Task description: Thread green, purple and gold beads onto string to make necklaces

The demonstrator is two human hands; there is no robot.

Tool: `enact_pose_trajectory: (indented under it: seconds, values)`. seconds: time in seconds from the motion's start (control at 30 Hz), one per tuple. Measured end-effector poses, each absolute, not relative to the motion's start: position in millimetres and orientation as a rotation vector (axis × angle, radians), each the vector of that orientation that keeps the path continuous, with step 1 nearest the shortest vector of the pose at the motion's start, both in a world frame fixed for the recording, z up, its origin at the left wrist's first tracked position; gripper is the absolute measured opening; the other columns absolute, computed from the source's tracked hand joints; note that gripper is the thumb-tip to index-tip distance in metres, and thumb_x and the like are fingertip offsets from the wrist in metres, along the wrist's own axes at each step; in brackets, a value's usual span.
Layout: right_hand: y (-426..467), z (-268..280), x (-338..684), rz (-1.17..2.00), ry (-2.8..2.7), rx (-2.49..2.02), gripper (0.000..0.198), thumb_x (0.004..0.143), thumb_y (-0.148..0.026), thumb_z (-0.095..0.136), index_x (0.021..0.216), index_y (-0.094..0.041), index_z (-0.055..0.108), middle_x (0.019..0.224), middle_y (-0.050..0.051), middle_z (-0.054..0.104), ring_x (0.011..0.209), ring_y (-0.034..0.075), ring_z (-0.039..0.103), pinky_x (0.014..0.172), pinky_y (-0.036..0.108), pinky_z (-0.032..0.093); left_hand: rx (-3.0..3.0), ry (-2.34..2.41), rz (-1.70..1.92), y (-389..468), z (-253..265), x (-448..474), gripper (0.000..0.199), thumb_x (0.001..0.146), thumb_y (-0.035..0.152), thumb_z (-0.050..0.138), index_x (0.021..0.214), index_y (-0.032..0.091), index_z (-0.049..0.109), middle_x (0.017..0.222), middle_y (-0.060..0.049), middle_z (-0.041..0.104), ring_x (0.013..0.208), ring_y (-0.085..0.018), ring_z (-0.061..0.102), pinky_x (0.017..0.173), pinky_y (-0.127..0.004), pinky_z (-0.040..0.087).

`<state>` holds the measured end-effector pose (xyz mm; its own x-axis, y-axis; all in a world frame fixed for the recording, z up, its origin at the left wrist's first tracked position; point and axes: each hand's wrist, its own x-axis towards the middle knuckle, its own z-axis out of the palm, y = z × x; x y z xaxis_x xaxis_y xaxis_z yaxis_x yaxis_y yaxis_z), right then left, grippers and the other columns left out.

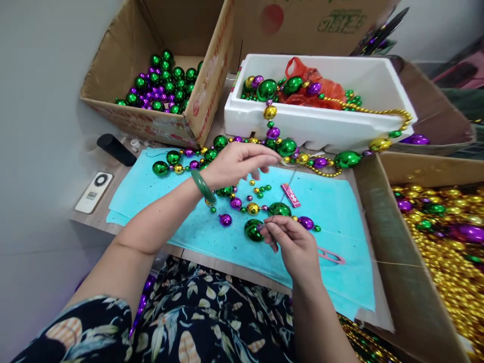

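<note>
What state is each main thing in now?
Left hand: raised, fingers extended; grip unclear.
Right hand: fingers bent beside shiny green ball; grip unclear.
Left brown cardboard box: open, holding balls.
Right brown cardboard box: open, holding gold beads.
White rectangular foam box: open.
Red plastic bag: crumpled.
Blue rectangular cloth: spread out.
White rectangular phone: lenses up.

Beads (253, 208) lie on cloth (212, 242) before foam box (310, 121).
</note>
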<state>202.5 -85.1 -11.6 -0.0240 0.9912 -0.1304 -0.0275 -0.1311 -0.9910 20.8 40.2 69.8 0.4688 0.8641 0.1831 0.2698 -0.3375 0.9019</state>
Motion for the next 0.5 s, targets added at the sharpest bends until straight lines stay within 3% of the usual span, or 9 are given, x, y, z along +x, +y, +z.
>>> enact_pose_trajectory:
  seconds: [0.1, 0.23, 0.5]
  values:
    - [-92, -9, 214, 1.281, -1.075, -1.237, 0.022, 0.076, -0.038, 0.070, 0.083, -0.017, 0.065, 0.061, 0.003, 0.062, 0.048, 0.012, 0.054, 0.038, 0.021, 0.038, 2.190, 1.453, 0.593, 69, 38, 2, 0.020, 0.085, 0.024, 0.056, 0.095, 0.016, 0.072, 0.096, -0.008, 0.071, 0.095, -0.019, 0.064, 0.085, -0.031, 0.048]
    - [-105, -2, 228, 1.237, -1.012, -1.234, 0.026, 0.076, -0.035, 0.071, 0.096, -0.019, 0.066, 0.060, 0.002, 0.060, 0.051, 0.012, 0.053, 0.041, 0.021, 0.039, 2.314, 1.769, -0.104, 80, -3, -11, 0.025, 0.083, 0.022, 0.054, 0.100, 0.013, 0.069, 0.103, -0.016, 0.069, 0.100, -0.028, 0.063, 0.084, -0.037, 0.048]
    - [-106, -14, 230, 1.223, -0.914, -1.289, 0.023, 0.073, -0.036, 0.074, 0.088, -0.020, 0.070, 0.061, 0.003, 0.059, 0.053, 0.012, 0.053, 0.042, 0.020, 0.039, 2.277, 1.719, -0.162, 76, -14, -4, 0.024, 0.076, 0.012, 0.056, 0.096, 0.007, 0.069, 0.099, -0.021, 0.067, 0.097, -0.032, 0.064, 0.083, -0.041, 0.049]
